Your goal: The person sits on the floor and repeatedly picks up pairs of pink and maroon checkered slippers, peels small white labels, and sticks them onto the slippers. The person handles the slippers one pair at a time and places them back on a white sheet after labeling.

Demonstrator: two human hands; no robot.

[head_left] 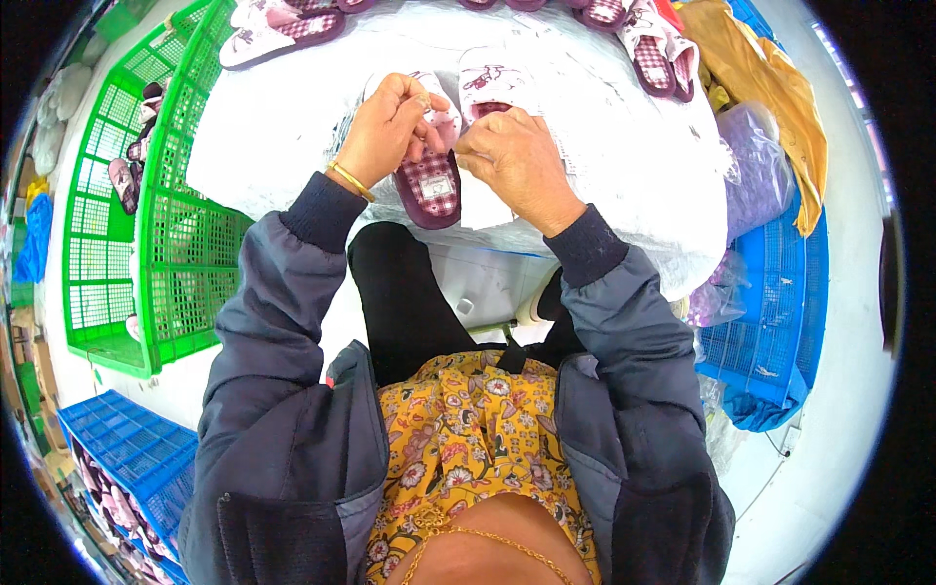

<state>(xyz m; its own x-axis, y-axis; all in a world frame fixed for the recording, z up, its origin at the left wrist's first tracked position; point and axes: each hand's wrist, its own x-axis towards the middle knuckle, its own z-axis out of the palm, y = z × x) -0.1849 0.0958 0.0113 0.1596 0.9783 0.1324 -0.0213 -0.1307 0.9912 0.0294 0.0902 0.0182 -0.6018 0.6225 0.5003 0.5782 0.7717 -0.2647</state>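
— How many slippers sit on the white table (292, 127)?
— Two right under the hands at top centre: a plaid slipper (429, 185) and a white-topped slipper (492, 83). One more slipper (278, 29) lies upper left, and several, partly cut off, along the top edge.
— Crates?
— Two green crates (146, 224) at left, one blue crate (127, 448) lower left, another blue crate (770, 292) at right.

Beside my hands I see one small pale rectangular label (438, 185) — on the checked slipper's insole — and crumpled clear plastic bags (756, 166) off right.
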